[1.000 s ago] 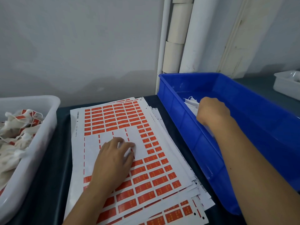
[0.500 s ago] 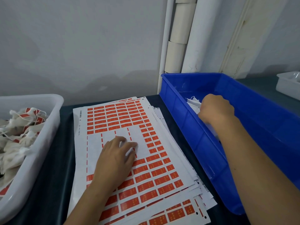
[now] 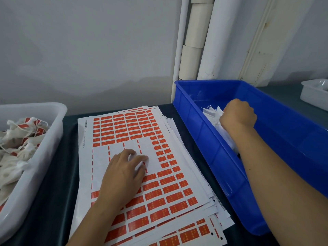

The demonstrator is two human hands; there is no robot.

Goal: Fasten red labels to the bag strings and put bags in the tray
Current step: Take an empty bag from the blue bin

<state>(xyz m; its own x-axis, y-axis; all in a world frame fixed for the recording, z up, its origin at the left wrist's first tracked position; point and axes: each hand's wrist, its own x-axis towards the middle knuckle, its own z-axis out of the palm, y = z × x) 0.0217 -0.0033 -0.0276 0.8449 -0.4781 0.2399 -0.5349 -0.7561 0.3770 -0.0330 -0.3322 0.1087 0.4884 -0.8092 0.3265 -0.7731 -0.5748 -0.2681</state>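
Two hands are seen over a dark worktop (image 3: 58,201). The left hand (image 3: 122,174) is laid palm down on the top sheet (image 3: 174,176) of a fanned stack of white label sheets, its fingers relaxed and slightly spread, gripping nothing. The right hand (image 3: 238,118) is reached into the blue bin (image 3: 221,162) and is curled into a fist on the white bags (image 3: 213,112) there; how many bags are gripped cannot be told.

Several sheets are stacked (at least four edges are counted at the lower right, the rest being hidden). The top sheet is covered with small rectangular red labels (image 3: 170,189) in rows, too many to be counted reliably, and a bare white patch is left in its middle, where the left fingertips rest. A printed code strip is seen along its left margin.

Three containers are counted. The blue bin is of smooth rigid plastic, rectangular, with ribbed walls. A white tray (image 3: 44,144), also plastic with rounded corners, is set at the left and is filled with crumpled cloth bags (image 3: 21,142), whose strings carry red labels. A second white tray (image 3: 314,95) is partly seen at the far right.

Behind the worktop, a grey wall is seen, against which pale tubes (image 3: 191,54) are stood upright.
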